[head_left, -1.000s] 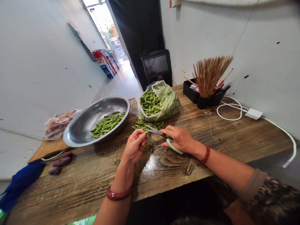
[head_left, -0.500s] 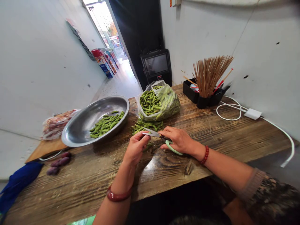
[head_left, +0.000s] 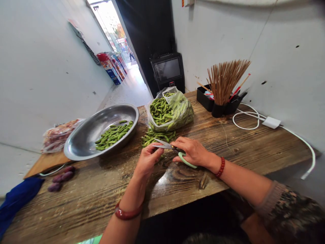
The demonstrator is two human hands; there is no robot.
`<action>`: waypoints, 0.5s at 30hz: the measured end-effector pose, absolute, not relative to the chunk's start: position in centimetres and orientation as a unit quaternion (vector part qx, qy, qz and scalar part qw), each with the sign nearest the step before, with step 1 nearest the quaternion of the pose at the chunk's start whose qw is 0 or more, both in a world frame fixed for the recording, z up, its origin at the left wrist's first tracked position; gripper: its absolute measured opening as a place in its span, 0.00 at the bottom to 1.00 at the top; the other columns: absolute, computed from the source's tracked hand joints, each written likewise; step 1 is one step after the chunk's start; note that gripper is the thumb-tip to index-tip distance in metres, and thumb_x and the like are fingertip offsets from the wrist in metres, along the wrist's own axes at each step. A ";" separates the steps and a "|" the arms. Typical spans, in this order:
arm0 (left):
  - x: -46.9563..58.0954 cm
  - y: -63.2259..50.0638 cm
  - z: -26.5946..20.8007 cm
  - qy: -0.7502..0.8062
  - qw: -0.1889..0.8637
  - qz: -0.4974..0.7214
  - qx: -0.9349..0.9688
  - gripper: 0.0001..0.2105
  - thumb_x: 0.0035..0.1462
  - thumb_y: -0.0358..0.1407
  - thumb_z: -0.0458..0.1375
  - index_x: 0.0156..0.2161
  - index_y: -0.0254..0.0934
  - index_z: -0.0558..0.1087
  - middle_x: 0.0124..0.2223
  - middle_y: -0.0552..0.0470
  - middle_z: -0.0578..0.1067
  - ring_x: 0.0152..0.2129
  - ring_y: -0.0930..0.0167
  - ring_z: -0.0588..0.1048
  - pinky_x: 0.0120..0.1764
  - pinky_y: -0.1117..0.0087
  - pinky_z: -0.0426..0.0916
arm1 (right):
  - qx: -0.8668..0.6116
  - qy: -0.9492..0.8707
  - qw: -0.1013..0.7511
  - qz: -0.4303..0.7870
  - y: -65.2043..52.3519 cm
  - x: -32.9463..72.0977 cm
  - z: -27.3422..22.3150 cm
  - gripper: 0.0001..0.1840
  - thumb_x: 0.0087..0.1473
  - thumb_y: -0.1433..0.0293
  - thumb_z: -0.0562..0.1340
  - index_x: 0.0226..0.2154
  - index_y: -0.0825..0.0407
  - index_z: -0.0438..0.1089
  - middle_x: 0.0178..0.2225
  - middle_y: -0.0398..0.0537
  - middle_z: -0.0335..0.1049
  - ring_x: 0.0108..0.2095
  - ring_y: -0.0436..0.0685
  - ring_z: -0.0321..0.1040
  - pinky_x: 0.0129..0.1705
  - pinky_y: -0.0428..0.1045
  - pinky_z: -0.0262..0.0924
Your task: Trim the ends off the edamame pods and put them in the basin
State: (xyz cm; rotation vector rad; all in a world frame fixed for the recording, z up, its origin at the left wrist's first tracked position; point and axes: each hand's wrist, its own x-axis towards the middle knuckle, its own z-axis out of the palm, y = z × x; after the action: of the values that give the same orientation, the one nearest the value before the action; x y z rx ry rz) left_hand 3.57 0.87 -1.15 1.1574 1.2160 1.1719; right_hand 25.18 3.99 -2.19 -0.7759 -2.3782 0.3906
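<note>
I see a dark, worn wooden table [head_left: 228,142] against a white wall. A round steel basin [head_left: 83,135] and a clear plastic bag [head_left: 181,110] both hold green pods. My left hand [head_left: 147,161] pinches one small green pod [head_left: 159,156], mostly hidden; my right hand [head_left: 193,150] grips green-handled scissors [head_left: 175,150], blades parted, just beside it.

Wooden table [head_left: 243,149] under bowl [head_left: 83,139], bean bag [head_left: 177,113]

Materials, bench: worn wood, metal, clear plastic.
Table [head_left: 254,149] rough-grained wood, glossy patch near edge; basin [head_left: 83,135] dull brushed metal; bag [head_left: 181,112] thin shiny plastic; scissors [head_left: 175,150] steel blades, plastic handle.
</note>
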 end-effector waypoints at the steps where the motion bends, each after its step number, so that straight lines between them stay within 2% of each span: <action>1: 3.5 0.9 -1.1 0.508 0.519 0.489 0.483 0.12 0.47 0.40 0.67 0.35 0.34 0.77 0.20 0.58 0.62 0.16 0.80 0.54 0.19 0.76 0.46 | -0.291 -0.896 0.303 0.146 4.0 25.2 -2.2 0.27 0.53 0.58 0.66 0.52 0.52 0.65 0.41 0.51 0.69 0.40 0.58 0.66 0.41 0.51 0.63; 10: 3.4 0.8 -0.9 0.483 0.551 0.493 0.469 0.11 0.47 0.39 0.67 0.35 0.34 0.77 0.20 0.59 0.60 0.15 0.80 0.53 0.18 0.76 0.44 | -0.297 -0.901 0.293 0.122 3.9 25.2 -2.1 0.24 0.54 0.60 0.66 0.50 0.52 0.66 0.41 0.51 0.69 0.40 0.57 0.67 0.40 0.49 0.63; 15: 3.3 0.9 -0.6 0.471 0.580 0.523 0.410 0.12 0.44 0.37 0.69 0.34 0.34 0.75 0.19 0.61 0.60 0.15 0.81 0.54 0.17 0.78 0.44 | -0.311 -0.897 0.287 0.130 3.8 25.1 -2.1 0.23 0.56 0.60 0.65 0.51 0.53 0.66 0.40 0.51 0.69 0.40 0.56 0.68 0.39 0.48 0.62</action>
State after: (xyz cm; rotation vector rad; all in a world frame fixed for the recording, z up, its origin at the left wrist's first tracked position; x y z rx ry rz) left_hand 3.25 0.93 -0.61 0.9589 1.1006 1.2226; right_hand 25.12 3.83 -2.13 -0.8319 -2.3957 0.3470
